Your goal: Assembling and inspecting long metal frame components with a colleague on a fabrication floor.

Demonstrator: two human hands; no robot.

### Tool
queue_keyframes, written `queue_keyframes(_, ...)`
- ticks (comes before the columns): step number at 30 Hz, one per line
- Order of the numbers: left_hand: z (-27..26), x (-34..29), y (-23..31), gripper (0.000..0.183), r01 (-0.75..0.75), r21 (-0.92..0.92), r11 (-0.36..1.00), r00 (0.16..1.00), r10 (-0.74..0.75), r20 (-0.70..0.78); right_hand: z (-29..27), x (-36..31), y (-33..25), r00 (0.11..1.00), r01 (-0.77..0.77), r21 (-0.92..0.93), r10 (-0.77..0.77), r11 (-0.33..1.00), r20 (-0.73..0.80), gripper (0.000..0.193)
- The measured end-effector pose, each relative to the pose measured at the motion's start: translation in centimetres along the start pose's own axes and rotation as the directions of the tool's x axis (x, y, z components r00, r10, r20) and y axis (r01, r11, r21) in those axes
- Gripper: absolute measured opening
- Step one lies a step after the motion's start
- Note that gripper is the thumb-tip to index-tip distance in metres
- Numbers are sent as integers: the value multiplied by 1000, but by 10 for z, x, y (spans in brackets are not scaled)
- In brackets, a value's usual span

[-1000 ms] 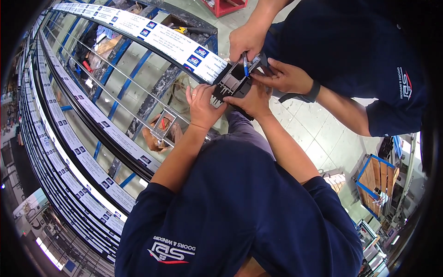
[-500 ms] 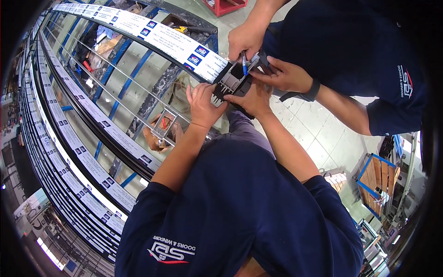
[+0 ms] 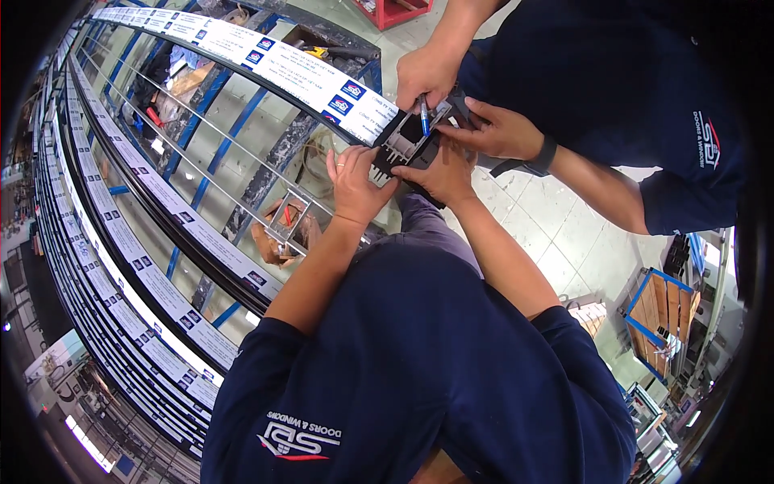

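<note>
Dark profile piece [image 3: 387, 159], finned end, slanted

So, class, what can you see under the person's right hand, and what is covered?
Under the right hand, a dark piece shows around the thumb, with a pale, ribbed part beside it. Whatever lies directly beneath the palm is covered.

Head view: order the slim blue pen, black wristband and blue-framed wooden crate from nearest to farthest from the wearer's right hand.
1. Slim blue pen: just ahead, slightly left.
2. Black wristband: to the right.
3. Blue-framed wooden crate: far right, lower in the picture.
</note>
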State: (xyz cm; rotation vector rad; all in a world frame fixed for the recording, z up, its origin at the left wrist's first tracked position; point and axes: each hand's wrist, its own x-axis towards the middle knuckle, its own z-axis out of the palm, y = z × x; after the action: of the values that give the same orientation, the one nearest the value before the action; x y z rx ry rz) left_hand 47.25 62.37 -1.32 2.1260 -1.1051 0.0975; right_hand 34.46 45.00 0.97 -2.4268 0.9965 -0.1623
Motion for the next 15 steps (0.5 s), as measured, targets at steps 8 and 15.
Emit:
queue_keyframes(8,-1,-1,-2,67,3,-1,1000,1000,-3,0,-13,4,-6,993,119,46,-118,992,-23,134)
queue_keyframes(15,-3,0,1,67,12,-3,1000,1000,-12,3,15,7,19,899,423,162,-389,892,-202,105)
